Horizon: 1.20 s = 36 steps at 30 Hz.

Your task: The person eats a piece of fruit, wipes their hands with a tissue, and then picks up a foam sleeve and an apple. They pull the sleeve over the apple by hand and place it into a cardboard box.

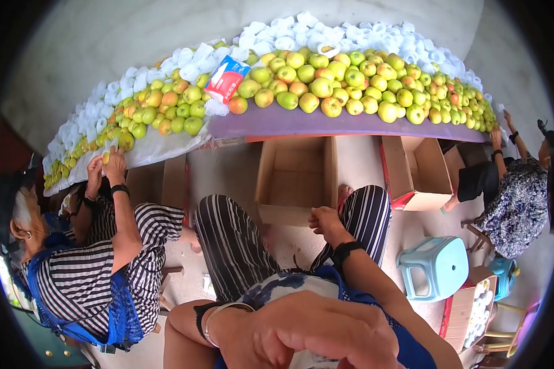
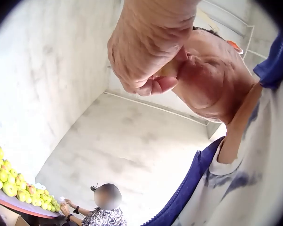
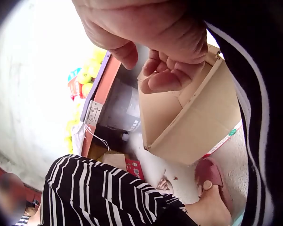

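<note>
My left hand (image 1: pixel 314 329) is raised close below the head camera, its fingers curled. The left wrist view shows this hand (image 2: pixel 151 44) right at my mouth, with a small yellowish piece (image 2: pixel 168 70) showing between the curled fingers and the lips. Most of that piece is hidden by the hand; I cannot tell what it is. Over my right thigh hangs my right hand (image 1: pixel 328 222), fingers loosely curled and holding nothing. In the right wrist view the same hand (image 3: pixel 151 42) overlaps an open cardboard box (image 3: pixel 188 122) on the floor.
Ahead, a table with a purple cover (image 1: pixel 271 125) bears many green-yellow apples (image 1: pixel 351 78), white foam nets (image 1: pixel 289 34) and a red-blue packet (image 1: pixel 226 80). People sit at left and right, hands at the fruit. A blue stool (image 1: pixel 434 269) and another cardboard box (image 1: pixel 417 166) stand right.
</note>
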{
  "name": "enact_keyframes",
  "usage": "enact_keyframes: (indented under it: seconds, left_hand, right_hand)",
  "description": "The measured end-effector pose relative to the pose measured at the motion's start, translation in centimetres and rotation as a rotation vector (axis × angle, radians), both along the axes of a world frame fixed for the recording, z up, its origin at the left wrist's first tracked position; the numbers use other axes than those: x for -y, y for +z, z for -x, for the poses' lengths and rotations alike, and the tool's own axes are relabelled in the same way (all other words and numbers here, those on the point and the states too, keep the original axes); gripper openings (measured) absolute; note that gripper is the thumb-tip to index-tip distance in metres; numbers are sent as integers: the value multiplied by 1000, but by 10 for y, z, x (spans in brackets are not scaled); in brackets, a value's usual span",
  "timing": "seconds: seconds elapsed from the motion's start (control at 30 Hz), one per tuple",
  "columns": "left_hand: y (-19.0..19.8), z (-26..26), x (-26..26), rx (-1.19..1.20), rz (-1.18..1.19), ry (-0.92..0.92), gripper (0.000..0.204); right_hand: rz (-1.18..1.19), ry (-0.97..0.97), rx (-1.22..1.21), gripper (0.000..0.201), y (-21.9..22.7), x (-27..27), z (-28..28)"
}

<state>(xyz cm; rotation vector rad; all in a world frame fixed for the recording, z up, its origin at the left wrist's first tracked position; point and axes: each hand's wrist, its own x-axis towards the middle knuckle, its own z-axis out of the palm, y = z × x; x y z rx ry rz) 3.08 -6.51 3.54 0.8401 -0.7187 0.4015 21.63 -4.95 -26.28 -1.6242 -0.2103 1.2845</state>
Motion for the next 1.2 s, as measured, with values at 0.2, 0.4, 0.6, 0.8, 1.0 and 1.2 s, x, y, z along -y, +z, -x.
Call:
enact_keyframes:
  seconds: [0.2, 0.4, 0.6, 0.8, 1.0, 1.2]
  left_hand:
    - [16, 11, -17, -403, 37, -37, 59]
    - [-12, 5, -78, -513, 347, 225, 63]
    - [-39, -2, -144, -448, 332, 505, 47]
    - [-79, -15, -198, -464, 440, 578, 40]
    - [-117, -43, -251, -510, 472, 628, 39]
    - [-146, -73, -301, -575, 530, 537, 39]
  right_hand:
    - [-36, -95, 14, 19, 3, 1, 0]
    - [-59, -109, 44, 16, -9, 2, -7]
    - [-75, -5, 91, 20, 20, 9, -12]
    - [-341, 174, 623, 27, 120, 34, -44]
    - [-224, 324, 1244, 12, 169, 85, -176]
    - [27, -14, 1015, 23, 354, 77, -262]
